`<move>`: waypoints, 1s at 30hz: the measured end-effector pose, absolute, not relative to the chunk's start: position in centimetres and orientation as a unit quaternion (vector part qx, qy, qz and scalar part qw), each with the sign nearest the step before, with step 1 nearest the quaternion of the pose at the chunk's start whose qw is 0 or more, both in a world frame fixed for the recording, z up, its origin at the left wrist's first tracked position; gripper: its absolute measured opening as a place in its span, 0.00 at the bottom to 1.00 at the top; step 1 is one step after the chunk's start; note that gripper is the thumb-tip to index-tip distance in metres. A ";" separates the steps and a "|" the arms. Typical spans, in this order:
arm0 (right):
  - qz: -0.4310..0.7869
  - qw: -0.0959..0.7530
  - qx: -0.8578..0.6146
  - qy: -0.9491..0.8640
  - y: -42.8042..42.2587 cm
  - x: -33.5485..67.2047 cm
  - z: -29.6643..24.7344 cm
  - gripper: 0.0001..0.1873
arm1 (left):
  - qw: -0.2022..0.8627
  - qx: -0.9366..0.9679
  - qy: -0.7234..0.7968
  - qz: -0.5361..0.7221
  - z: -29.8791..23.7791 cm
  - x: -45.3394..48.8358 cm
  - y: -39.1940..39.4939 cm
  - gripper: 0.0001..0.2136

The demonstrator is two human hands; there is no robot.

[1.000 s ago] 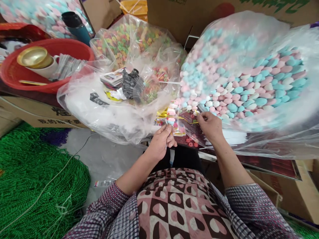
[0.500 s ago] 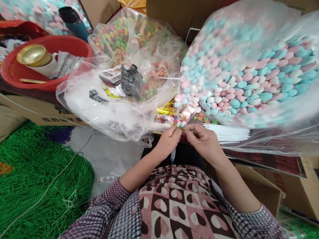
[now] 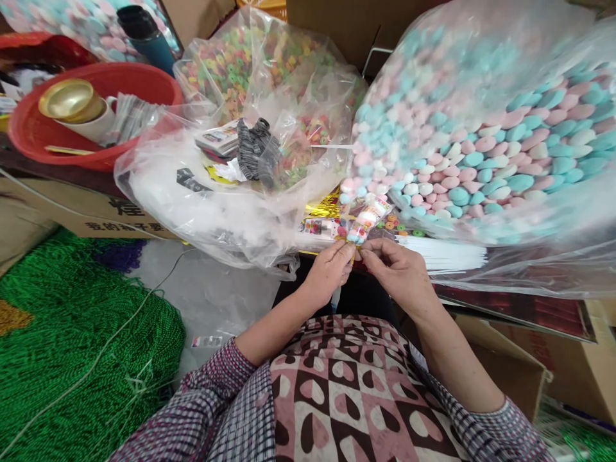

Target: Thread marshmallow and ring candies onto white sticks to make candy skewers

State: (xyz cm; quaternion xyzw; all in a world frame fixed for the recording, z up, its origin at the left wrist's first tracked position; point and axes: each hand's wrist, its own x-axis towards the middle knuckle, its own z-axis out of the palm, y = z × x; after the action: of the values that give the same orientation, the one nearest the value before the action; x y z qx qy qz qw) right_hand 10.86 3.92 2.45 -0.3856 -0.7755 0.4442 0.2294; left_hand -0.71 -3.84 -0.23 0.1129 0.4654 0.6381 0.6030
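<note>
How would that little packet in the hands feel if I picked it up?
The packet would probably feel light, since it is small and fingers hold it only at its near end. Its shiny clear wrapper might be slippery. It may feel bumpy, as rounded pieces show inside.

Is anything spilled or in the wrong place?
Maybe: a small printed wrapper lies all alone on the grey sheet. Also, some colourful rings lie loose beyond the right hand, perhaps on purpose.
</note>
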 end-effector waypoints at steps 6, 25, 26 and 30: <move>0.662 0.220 -0.404 -0.591 3.9 11.2 1.6 0.13 | 0.675 0.160 0.390 0.605 0.1 -1.3 -4.1 0.14; 0.692 0.241 -0.311 -0.605 5.0 11.9 -0.9 0.16 | 0.819 0.117 0.219 0.517 0.0 -1.4 -4.5 0.14; 0.676 0.254 -0.319 -0.613 4.9 11.8 -1.0 0.16 | 0.816 0.118 0.227 0.519 0.1 -1.4 -4.4 0.14; 0.532 0.299 -0.373 -0.699 4.4 11.4 -0.7 0.11 | 0.759 0.121 0.301 0.564 0.2 -1.0 -4.0 0.15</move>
State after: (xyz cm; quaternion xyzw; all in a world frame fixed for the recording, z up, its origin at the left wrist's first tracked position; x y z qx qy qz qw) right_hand 11.39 4.38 -0.74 -0.3725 -0.6991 0.5324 0.2985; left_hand -0.97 -4.02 0.19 0.1210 0.3010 0.5644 0.7591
